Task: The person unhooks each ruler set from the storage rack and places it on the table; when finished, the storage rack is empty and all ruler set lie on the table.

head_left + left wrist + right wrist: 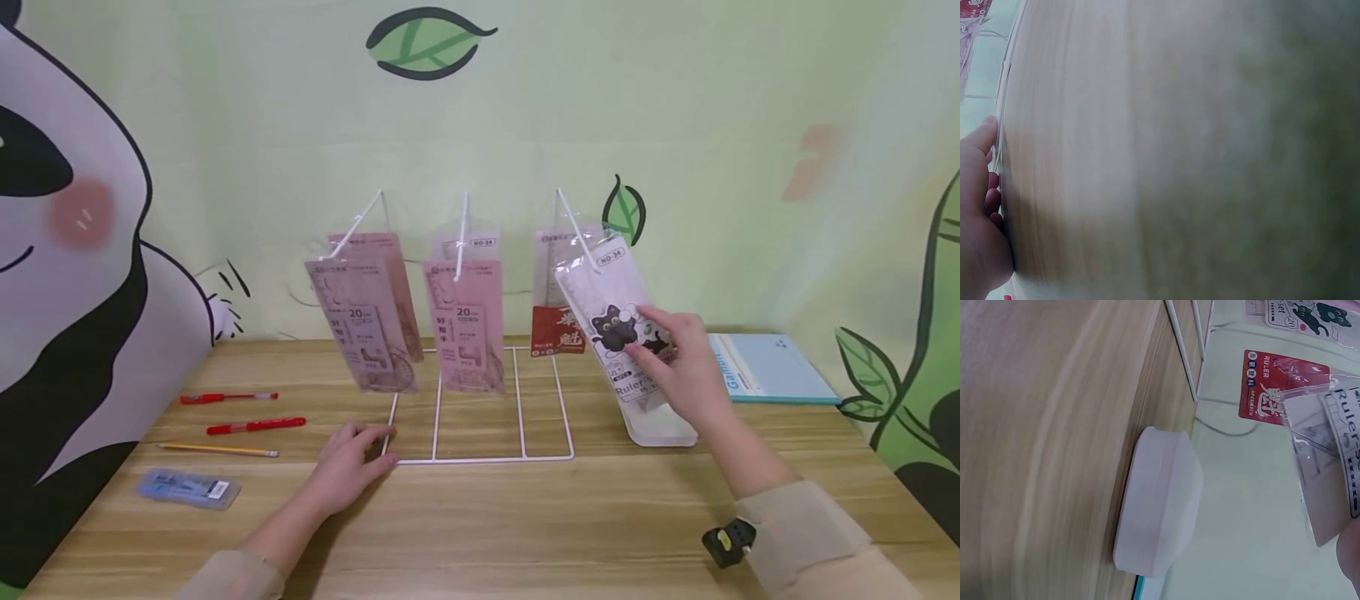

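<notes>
My right hand [686, 367] pinches a clear-sleeved ruler set pack [611, 325] with black cats on it, near its lower right side. That pack tilts outward, its top at the front end of the right hook [573, 221] of a white wire rack. My left hand [347, 467] rests on the table, its thumb and forefinger touching the front left corner of the rack's base [480, 460]. Pink ruler packs [465, 329] hang from the middle hook, and more packs [360, 329] from the left one. Behind the cat pack hangs a pack with a red label [557, 331].
A white rounded box [663, 432] lies under the cat pack, with a light blue notebook [780, 367] behind it. On the left lie two red pens [255, 426], a yellow pencil [217, 450] and a blue translucent case [187, 488]. A printed cloth [262, 150] rises behind the table.
</notes>
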`<state>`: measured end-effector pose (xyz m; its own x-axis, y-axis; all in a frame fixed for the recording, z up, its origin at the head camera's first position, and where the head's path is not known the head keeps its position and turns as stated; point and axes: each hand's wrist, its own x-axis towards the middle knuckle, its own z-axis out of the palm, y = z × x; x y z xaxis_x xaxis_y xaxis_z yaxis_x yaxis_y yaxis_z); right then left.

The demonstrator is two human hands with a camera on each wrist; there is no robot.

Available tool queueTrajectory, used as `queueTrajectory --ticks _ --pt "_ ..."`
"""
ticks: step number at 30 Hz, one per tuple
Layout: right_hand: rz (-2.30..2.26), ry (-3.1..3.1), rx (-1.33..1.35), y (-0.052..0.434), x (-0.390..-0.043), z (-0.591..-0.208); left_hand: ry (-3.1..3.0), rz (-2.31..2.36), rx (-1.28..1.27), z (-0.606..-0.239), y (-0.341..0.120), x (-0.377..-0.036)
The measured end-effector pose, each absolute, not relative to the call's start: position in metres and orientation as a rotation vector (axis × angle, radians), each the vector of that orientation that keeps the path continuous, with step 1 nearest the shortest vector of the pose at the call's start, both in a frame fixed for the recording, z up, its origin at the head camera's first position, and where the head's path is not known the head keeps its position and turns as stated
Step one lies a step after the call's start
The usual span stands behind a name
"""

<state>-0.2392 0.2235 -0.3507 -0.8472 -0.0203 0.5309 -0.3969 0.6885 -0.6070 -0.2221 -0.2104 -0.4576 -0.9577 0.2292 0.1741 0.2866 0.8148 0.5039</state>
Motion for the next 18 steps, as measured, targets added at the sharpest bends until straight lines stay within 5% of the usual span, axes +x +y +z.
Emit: queueTrajectory --ticks 18 --pt "0.945 -2.375 0.301 0.233 -0.216 -0.337 -2.891 -0.807 -0.406 -0.459 -0.21 -0.225"
